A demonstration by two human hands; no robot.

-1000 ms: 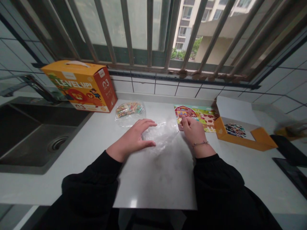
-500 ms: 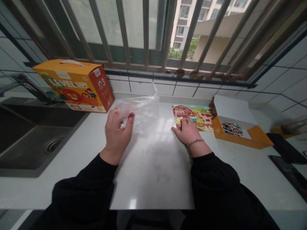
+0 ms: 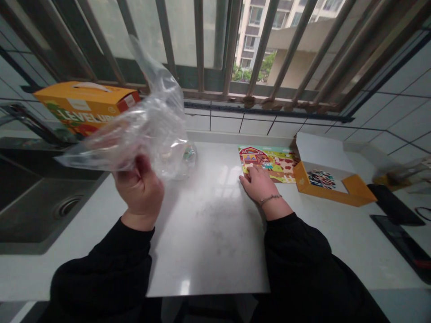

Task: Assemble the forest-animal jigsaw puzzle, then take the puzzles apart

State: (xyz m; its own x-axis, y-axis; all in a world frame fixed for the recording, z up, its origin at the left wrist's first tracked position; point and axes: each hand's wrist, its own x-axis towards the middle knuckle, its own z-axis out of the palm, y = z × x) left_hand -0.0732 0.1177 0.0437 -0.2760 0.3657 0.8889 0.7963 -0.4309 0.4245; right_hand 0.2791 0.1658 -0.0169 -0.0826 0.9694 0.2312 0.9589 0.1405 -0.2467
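In the head view, my left hand (image 3: 143,193) is closed around a crumpled clear plastic bag (image 3: 161,116), raised over the counter's left side. The bag fans out above and to both sides of the hand. A small greenish patch shows at its right edge; I cannot make out what it is. My right hand (image 3: 259,186) lies palm down, its fingertips on the near left part of a colourful farm picture board (image 3: 283,163). Its thumb is apart from the fingers, and it grips nothing. A red barn and cows are printed on the board.
A yellow carton (image 3: 84,105) with a white handle stands at the back left, partly behind the bag. Left of the counter (image 3: 208,242) is a dark sink (image 3: 33,211) with a faucet. An open yellow box (image 3: 350,193) holding small printed pieces stands right of the board.
My left hand has lifted the plastic bag up and to the left, where it now covers part of the carton. My right hand stays on the picture board.
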